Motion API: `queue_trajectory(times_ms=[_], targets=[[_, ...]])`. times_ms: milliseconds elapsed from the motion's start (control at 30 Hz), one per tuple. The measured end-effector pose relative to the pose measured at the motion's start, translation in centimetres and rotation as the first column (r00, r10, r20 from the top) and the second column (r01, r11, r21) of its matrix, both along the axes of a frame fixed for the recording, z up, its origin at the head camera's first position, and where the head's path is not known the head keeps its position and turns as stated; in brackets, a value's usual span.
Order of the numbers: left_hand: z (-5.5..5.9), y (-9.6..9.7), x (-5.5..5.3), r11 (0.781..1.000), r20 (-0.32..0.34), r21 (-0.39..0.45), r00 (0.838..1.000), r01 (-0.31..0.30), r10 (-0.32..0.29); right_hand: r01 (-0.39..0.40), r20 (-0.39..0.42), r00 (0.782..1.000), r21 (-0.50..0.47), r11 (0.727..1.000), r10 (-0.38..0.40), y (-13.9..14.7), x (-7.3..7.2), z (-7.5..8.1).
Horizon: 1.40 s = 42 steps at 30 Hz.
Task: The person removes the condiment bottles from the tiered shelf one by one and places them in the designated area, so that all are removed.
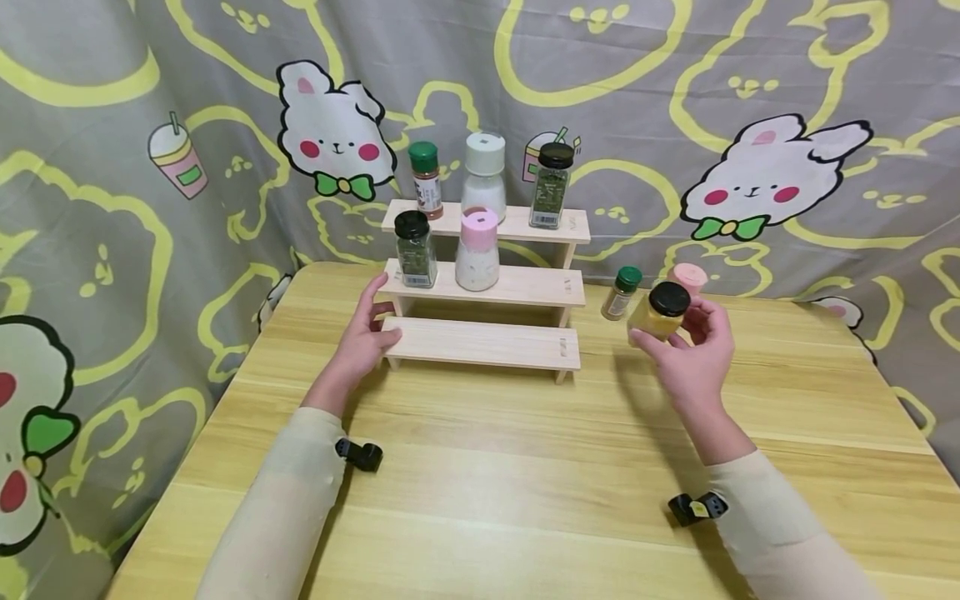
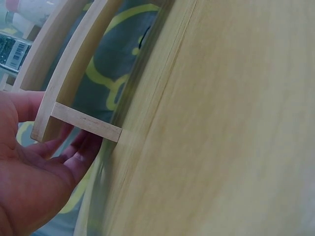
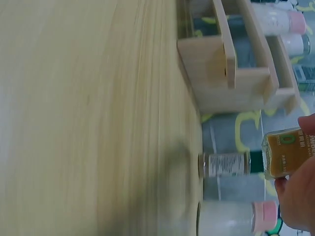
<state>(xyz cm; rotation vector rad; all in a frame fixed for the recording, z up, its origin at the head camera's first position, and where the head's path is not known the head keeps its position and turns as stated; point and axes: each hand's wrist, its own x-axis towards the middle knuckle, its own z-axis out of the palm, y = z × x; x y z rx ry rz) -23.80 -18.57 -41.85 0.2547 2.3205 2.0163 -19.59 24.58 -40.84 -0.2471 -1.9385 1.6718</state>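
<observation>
Being gripped in the right hand [image 1: 693,354]: black-capped jar [image 1: 658,317] of yellow contents, raised above the table [image 1: 480,467], right of the wooden rack [image 1: 480,343]. Small green-capped bottle [image 1: 619,297] and pink-capped jar [image 1: 689,277] are stood near it. Rack's left end is grasped by the left hand [image 1: 366,329]. Five containers [image 1: 477,260] are borne on the upper two tiers [image 1: 536,287].

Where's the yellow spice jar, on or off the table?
Off the table: the right hand holds the spice jar, base raised.
</observation>
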Motion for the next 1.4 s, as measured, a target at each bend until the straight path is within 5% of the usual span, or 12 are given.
queue_trajectory(times_ms=[533, 1400], targets=[[-0.3, -0.3, 0.3, 1.000, 0.003, 0.004, 1.000, 0.000, 0.000, 0.081, 0.032, 0.996, -0.070, 0.994, -0.079, 5.4, -0.2, -1.8], [-0.2, 0.0, 0.0, 1.000, -0.010, 0.004, 1.000, 0.005, -0.005, 0.189, 0.168, 0.972, -0.135, 0.973, -0.166, 12.1, -2.5, -2.0]])
